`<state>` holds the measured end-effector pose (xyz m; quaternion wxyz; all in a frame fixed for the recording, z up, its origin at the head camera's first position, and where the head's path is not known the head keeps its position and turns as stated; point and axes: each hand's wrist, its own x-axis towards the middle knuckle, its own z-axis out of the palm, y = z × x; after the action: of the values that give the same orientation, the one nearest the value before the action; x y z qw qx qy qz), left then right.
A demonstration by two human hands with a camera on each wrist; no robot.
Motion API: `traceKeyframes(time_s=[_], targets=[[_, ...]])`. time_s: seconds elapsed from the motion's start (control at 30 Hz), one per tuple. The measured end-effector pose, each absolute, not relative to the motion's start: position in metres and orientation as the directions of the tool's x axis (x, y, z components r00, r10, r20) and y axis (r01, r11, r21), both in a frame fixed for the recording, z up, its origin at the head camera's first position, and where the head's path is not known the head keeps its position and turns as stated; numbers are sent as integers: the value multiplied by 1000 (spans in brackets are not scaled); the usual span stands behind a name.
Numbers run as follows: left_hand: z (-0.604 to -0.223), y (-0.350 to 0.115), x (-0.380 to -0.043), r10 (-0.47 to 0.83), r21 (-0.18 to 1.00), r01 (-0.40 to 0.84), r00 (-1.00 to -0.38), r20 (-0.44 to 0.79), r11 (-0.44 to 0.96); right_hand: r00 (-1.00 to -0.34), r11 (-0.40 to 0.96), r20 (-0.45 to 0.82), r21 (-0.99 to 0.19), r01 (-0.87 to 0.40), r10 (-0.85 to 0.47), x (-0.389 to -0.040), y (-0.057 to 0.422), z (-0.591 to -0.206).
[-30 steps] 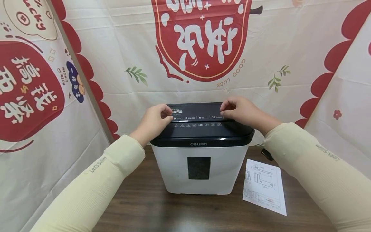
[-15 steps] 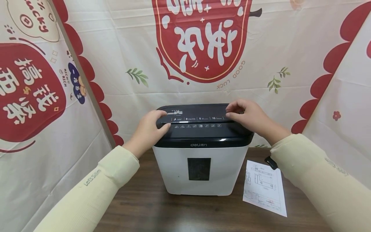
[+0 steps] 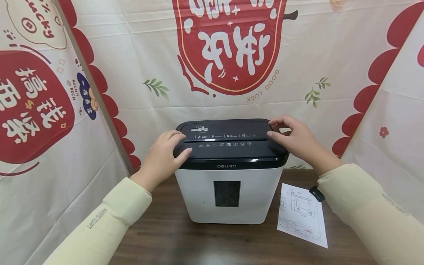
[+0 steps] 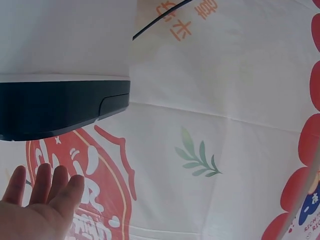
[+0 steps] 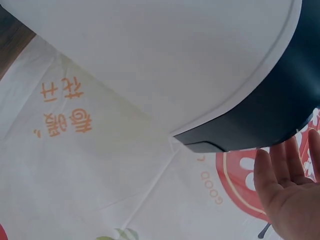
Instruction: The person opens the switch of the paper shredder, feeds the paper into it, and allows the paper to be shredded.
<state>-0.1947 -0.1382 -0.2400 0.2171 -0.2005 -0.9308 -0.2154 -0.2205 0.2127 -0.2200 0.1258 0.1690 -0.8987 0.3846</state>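
Observation:
A paper shredder with a black lid [image 3: 228, 151] and a white bin [image 3: 198, 191] stands upright on the table, its feed slot [image 3: 225, 140] running across the top. Over the lid's left end is my left hand [image 3: 162, 156], thumb and fingers spread and holding nothing. In the left wrist view a gap separates the fingers [image 4: 60, 177] from the lid. My right hand [image 3: 298, 140] is at the lid's right end, empty, with thumb and forefinger apart. The right wrist view has its fingertips [image 5: 290, 145] right by the lid's edge.
A sheet of paper with a technical drawing [image 3: 301, 213] lies on the dark wooden table [image 3: 159, 235], right of the shredder. Printed cloth [image 3: 132, 110] hangs behind and at both sides. A dark cord [image 4: 160, 21] runs behind the shredder.
Both hands have moved apart from over the slot, the left toward the left end and the right toward the right end. Their pinched fingers have spread. The shredder and sheet stay put.

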Motion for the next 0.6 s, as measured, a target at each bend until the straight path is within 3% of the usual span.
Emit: traceKeyframes(time_s=[0.6], targets=[[-262,-156,-192,299,206,511,-734,610,835,-920,677,391,-677,-289,-2,-211,255,-251]])
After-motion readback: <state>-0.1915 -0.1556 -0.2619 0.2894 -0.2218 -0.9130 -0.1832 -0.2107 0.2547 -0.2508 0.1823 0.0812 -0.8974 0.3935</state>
